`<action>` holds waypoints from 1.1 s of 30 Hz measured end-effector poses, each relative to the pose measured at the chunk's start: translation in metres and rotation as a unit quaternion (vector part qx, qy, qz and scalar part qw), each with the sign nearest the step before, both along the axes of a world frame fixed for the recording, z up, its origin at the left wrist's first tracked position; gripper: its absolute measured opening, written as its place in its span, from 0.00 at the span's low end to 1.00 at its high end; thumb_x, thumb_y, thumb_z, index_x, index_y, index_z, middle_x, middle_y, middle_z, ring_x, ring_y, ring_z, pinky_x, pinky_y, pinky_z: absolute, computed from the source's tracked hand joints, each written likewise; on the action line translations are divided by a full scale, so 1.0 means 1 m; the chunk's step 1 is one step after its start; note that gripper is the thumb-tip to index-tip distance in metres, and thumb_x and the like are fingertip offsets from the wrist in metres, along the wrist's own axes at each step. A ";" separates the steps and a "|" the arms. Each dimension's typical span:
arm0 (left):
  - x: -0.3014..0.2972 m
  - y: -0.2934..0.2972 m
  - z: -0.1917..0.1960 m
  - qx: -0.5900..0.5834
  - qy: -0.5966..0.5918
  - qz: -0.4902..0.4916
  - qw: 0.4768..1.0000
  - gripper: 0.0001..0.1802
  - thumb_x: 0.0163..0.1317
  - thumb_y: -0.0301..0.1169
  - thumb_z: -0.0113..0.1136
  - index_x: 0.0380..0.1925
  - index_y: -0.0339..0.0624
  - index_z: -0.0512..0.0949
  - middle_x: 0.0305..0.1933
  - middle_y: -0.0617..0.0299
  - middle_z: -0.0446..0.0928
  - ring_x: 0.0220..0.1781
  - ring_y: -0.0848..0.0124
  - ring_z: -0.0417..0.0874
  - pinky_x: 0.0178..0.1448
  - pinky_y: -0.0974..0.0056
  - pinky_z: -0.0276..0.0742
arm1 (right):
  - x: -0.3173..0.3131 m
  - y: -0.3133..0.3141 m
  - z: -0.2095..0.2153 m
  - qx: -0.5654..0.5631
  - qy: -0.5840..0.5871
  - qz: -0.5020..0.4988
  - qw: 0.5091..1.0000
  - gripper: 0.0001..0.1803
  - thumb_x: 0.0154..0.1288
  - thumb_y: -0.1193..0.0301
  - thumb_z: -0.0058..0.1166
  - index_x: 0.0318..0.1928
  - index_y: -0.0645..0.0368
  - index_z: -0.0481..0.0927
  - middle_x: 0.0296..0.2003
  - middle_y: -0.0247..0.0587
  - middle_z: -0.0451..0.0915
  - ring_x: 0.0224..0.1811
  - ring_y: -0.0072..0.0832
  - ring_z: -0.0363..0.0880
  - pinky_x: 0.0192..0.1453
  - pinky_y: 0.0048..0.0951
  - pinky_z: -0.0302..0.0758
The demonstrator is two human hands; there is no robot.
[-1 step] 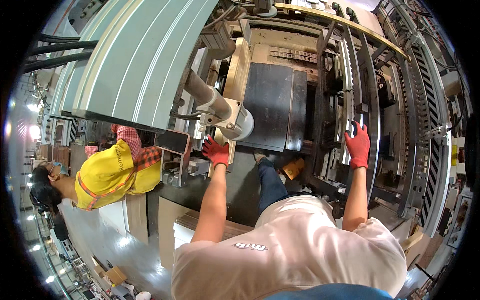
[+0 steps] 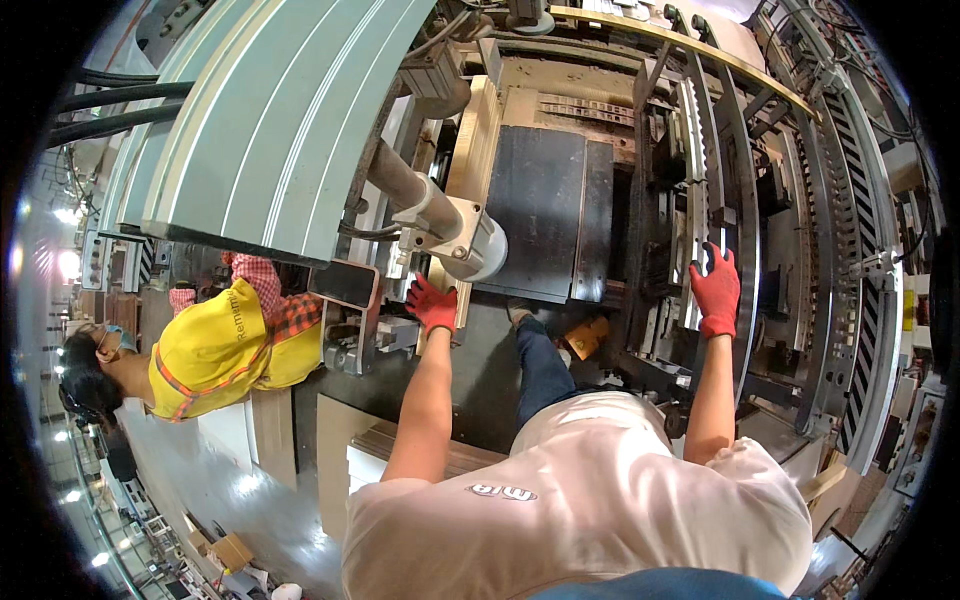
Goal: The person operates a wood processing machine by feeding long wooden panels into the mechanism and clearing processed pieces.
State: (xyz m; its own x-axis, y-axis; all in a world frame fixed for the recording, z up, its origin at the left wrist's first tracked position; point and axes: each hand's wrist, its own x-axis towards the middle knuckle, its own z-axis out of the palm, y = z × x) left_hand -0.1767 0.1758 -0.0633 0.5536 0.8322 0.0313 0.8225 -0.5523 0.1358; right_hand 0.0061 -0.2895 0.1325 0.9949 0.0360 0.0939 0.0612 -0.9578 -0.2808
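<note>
Both of my hands wear red gloves. My left hand (image 2: 433, 305) rests with spread fingers at the near end of a pale wooden strip (image 2: 474, 145), just below a grey cylinder with a round white end (image 2: 486, 250). That cylinder hides part of the strip. Far to the right, my right hand (image 2: 715, 292) lies with its fingers apart on a long metal rail (image 2: 699, 180) of the machine. Neither hand is closed round anything. Between the hands is a dark flat plate (image 2: 540, 210) on the machine bed.
A large grey-green machine housing (image 2: 290, 110) hangs at upper left, with a small dark screen (image 2: 345, 284) below it. A person in a yellow vest (image 2: 210, 340) works at left. Brown boards (image 2: 335, 450) stand near my left elbow. Black-and-white striped rails (image 2: 865, 220) run along the right.
</note>
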 end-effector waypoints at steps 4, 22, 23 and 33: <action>-0.004 0.032 -0.033 -0.249 -0.068 0.047 0.965 0.36 0.47 0.46 0.67 0.55 0.40 0.70 0.57 0.45 0.73 0.59 0.52 0.73 0.60 0.51 0.69 | -0.001 0.002 0.005 0.031 0.017 -0.009 0.999 0.27 0.51 0.65 0.63 0.54 0.53 0.73 0.52 0.52 0.71 0.50 0.50 0.75 0.51 0.42 0.74; -0.075 -0.122 -0.018 -0.052 -0.008 -0.165 0.985 0.45 0.51 0.51 0.60 0.66 0.42 0.58 0.69 0.40 0.54 0.71 0.45 0.52 0.71 0.41 0.45 | 0.000 -0.008 -0.006 0.041 0.002 -0.013 0.999 0.29 0.51 0.63 0.63 0.55 0.56 0.74 0.53 0.54 0.71 0.51 0.50 0.75 0.52 0.42 0.74; -0.098 -0.140 -0.028 -0.107 0.048 -0.203 0.972 0.43 0.53 0.51 0.59 0.66 0.43 0.58 0.67 0.41 0.58 0.70 0.46 0.57 0.71 0.43 0.50 | -0.001 -0.005 0.000 0.031 0.017 -0.016 0.999 0.28 0.52 0.63 0.63 0.54 0.57 0.74 0.55 0.55 0.70 0.52 0.50 0.74 0.54 0.42 0.74; -0.239 -0.163 -0.140 -0.544 0.232 -0.128 0.796 0.27 0.51 0.45 0.57 0.52 0.47 0.77 0.57 0.52 0.75 0.59 0.55 0.76 0.60 0.53 0.70 | 0.012 -0.037 -0.026 0.137 0.041 0.026 0.989 0.26 0.54 0.67 0.59 0.55 0.61 0.74 0.55 0.58 0.72 0.59 0.50 0.69 0.63 0.40 0.65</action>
State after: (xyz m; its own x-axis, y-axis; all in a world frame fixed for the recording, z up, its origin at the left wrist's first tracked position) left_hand -0.4162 0.0127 -0.2031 0.4512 0.0840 -0.8885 0.8028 -0.4729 0.3630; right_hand 0.0178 -0.3269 0.1064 0.9970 0.0724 0.0274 0.0757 -0.8407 -0.5361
